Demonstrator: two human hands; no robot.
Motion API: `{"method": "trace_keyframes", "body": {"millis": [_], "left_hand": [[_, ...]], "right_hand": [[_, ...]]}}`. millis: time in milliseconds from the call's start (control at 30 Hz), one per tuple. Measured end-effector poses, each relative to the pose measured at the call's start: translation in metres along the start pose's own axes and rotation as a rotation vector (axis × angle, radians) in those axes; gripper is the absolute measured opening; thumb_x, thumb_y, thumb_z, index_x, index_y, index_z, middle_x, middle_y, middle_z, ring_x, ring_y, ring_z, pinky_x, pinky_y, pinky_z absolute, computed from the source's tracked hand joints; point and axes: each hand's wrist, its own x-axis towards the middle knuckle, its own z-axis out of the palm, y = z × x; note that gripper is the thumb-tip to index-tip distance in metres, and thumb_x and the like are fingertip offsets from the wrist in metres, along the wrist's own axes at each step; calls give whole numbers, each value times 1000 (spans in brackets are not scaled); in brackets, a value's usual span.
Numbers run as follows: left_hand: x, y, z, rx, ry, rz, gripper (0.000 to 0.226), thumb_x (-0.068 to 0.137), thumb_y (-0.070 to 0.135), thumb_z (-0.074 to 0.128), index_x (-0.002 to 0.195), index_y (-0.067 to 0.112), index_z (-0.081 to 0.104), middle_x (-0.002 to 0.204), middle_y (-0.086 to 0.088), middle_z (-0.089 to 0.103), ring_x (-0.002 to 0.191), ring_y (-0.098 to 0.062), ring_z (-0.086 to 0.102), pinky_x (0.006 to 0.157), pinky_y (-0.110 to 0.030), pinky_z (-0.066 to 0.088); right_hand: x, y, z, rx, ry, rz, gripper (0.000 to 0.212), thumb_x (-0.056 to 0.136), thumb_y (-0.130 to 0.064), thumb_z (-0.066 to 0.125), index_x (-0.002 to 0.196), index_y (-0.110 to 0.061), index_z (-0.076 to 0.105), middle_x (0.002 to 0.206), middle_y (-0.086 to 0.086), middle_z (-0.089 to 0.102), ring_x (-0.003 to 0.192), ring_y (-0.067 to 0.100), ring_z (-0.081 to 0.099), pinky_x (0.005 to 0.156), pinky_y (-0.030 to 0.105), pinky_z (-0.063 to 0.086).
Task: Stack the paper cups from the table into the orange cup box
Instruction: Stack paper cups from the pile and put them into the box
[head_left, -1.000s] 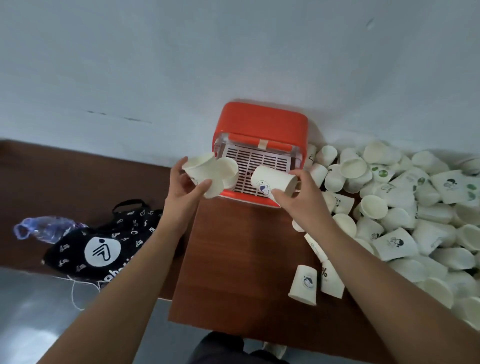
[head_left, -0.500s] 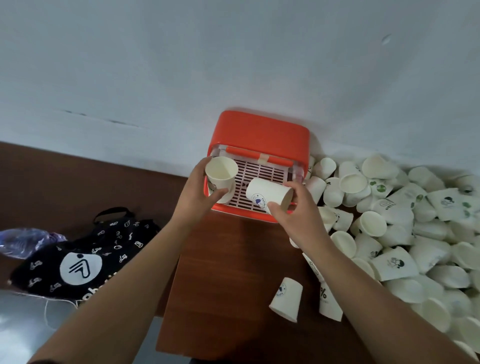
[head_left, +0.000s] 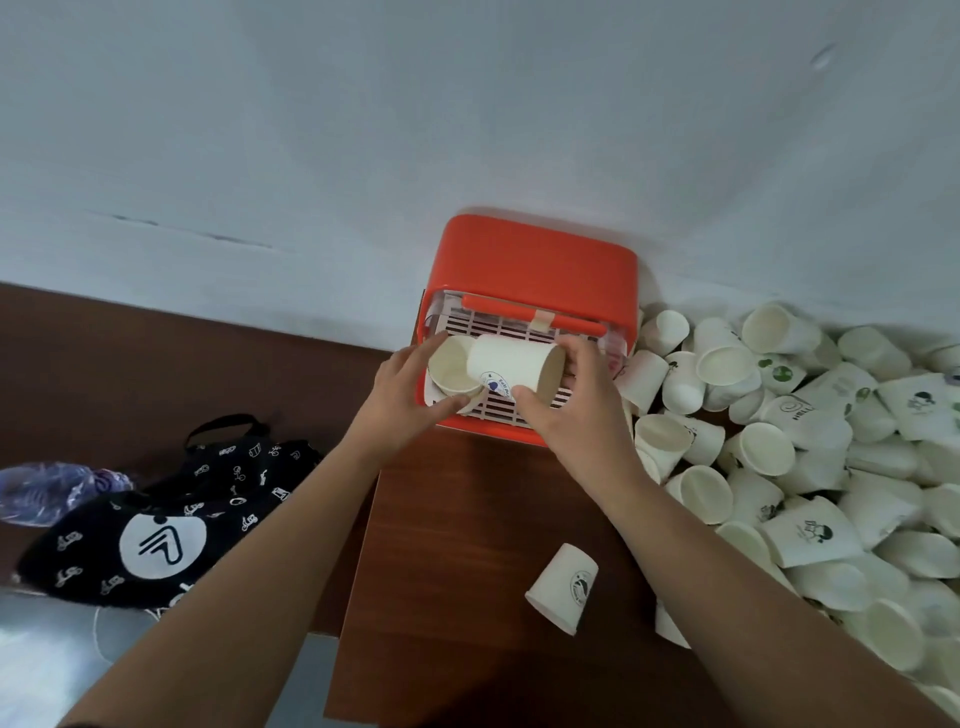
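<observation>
My left hand (head_left: 400, 397) grips a plain cup (head_left: 451, 370), my right hand (head_left: 577, 413) a printed cup (head_left: 511, 362), over the orange cup box (head_left: 535, 265), and the pile (head_left: 831, 441) at 3 o'clock is not yet stacked.

The right cup (head_left: 511, 366) under my right fingers (head_left: 579, 356) is matt white paper with a blue print. The left cup (head_left: 454, 366) in my left fingers (head_left: 415, 361) shows a smooth cream lining. The pile of cups (head_left: 831, 467) on the right is the same dull paper. The orange cup box (head_left: 535, 265) is smooth, glossy plastic, and its white grate (head_left: 498, 325) is matt. The table (head_left: 467, 519) is reddish wood grain with a faint sheen. On the left lie a black printed cloth bag (head_left: 156, 525) and crinkled translucent plastic film (head_left: 47, 483).
</observation>
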Motion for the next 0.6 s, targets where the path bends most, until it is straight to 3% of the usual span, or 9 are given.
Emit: {"method": "trace_keyframes", "body": {"millis": [167,267,400,600], "left_hand": [[4,-6,-5,-96,-61,29,82,84,52,73,151,50,27,155,16,40,146,-15,29,116,-59,33],[1,-5,-9,-251,-100,26,77,81,46,77,147,51,36,152,21,43,144,-8,34,118,-53,33],[-2,0,-11,-346,-133,-18,69,87,31,76,139,58,39,146,28,45,143,-6,36,119,-47,34],[-4,-8,-13,-463,-172,-26,62,94,34,69,150,39,42,148,21,48,139,-3,43,115,-48,40]], "right_hand": [[6,-11,19,-92,-57,-85,71,84,-32,77,143,-19,40,141,-2,44,130,11,41,96,15,33],[9,-11,27,-176,-66,-122,73,83,-31,77,144,-16,39,142,2,44,131,16,41,99,19,34],[16,-11,37,-274,-99,-218,69,84,-33,76,142,-17,42,140,3,45,131,20,44,105,35,45],[33,-14,51,-186,-206,-187,77,84,-28,77,149,-30,37,141,-2,44,134,16,41,108,34,42]]}}
